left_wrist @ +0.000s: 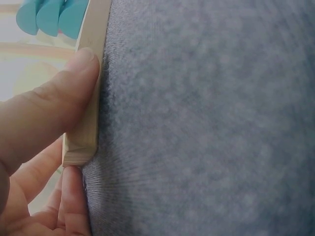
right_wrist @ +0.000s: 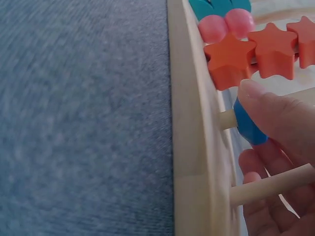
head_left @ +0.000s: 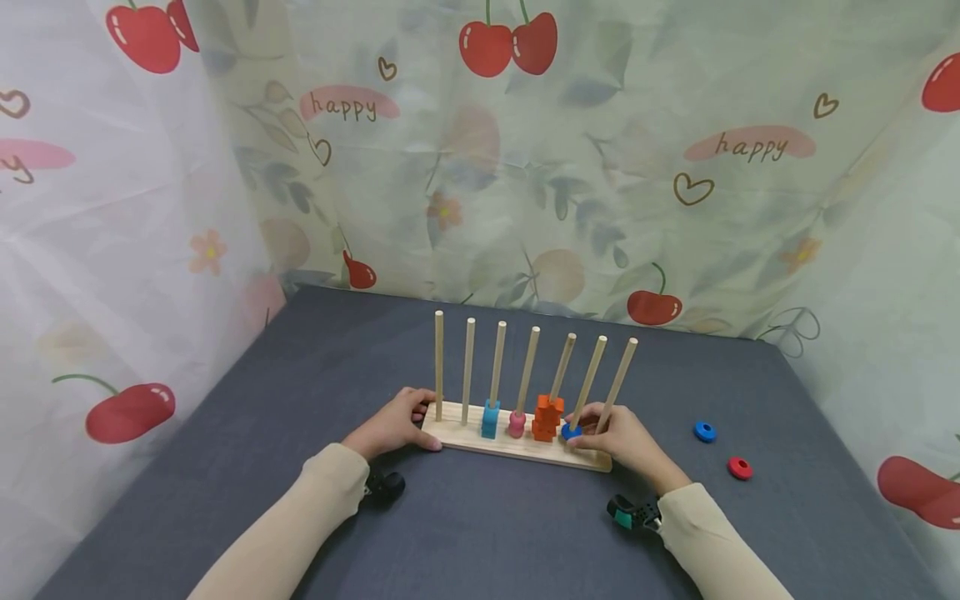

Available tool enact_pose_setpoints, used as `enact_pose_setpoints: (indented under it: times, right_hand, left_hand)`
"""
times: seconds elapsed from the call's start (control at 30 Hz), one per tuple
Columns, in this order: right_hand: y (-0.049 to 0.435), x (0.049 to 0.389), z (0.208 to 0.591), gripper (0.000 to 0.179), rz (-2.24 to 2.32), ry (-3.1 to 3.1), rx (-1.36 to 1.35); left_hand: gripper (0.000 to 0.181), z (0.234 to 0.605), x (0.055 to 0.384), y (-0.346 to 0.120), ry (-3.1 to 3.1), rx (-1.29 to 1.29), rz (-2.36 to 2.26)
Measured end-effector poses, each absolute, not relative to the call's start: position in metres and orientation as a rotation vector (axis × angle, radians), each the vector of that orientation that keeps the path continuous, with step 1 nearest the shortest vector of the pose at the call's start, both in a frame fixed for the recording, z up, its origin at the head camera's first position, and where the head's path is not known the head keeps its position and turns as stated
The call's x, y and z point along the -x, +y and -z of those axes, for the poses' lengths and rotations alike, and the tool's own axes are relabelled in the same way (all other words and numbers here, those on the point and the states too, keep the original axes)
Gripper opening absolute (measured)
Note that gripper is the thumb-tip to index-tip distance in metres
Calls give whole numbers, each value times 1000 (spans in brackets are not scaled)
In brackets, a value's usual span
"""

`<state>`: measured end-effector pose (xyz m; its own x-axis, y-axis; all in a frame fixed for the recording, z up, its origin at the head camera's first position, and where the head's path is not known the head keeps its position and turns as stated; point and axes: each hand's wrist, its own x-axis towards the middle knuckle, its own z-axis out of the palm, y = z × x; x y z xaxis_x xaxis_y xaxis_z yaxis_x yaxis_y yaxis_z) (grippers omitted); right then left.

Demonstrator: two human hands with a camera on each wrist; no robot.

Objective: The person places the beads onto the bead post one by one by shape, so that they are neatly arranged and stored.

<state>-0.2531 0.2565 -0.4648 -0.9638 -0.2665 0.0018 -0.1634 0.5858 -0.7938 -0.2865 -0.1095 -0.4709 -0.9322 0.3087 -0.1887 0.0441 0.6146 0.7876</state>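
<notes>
A wooden peg board [head_left: 480,444] with several upright pegs lies across the table. My left hand [head_left: 397,423] grips its left end, with the thumb [left_wrist: 81,78] along the front edge and other fingers at the end face. On the second peg from the right, my right hand [head_left: 630,437] pinches a blue bead [right_wrist: 250,125]. Bare peg shows between that bead and the base in the right wrist view. The rightmost peg [right_wrist: 270,186] carries nothing and passes beside my fingers. Left of the blue bead stand stacked orange stars [head_left: 547,418], pink round beads [head_left: 517,424] and blue-teal pieces [head_left: 490,419].
Another blue bead [head_left: 705,431] and a red bead [head_left: 740,467] lie loose on the dark grey tablecloth [head_left: 495,533], right of the board. The two leftmost pegs [head_left: 468,367] are bare. Printed curtains [head_left: 420,183] hang behind and at both sides.
</notes>
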Motion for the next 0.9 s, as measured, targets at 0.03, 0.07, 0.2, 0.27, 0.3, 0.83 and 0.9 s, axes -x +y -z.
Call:
enact_pose_setpoints:
  times: [0.03,0.07,0.2,0.27,0.3,0.83,0.9]
  right_hand:
    - [256,253,465,31,1319,2694,359]
    - [256,253,466,32,1310,2697,357]
    - [255,253,466,31,1285,2696,354]
    - [255,254,465,30,1287,2691,356]
    - [255,254,465,29,1289,2688,358]
    - [255,255,466,31,1292,2675,373]
    - [255,254,465,33,1295,2671,378]
  left_hand:
    - [83,471,287,-110,2537,-288,-1224]
    - [83,471,287,-110,2539,-290,-1221]
    - [83,471,287,-110,2541,-289,-1219]
    - [83,471,287,-109,2542,-291,-1218]
    - [83,471,287,-110,2541,-290,-1220]
    - [82,471,286,-110,2531,-304,-1234]
    - [82,471,286,-110,2534,-312,-1234]
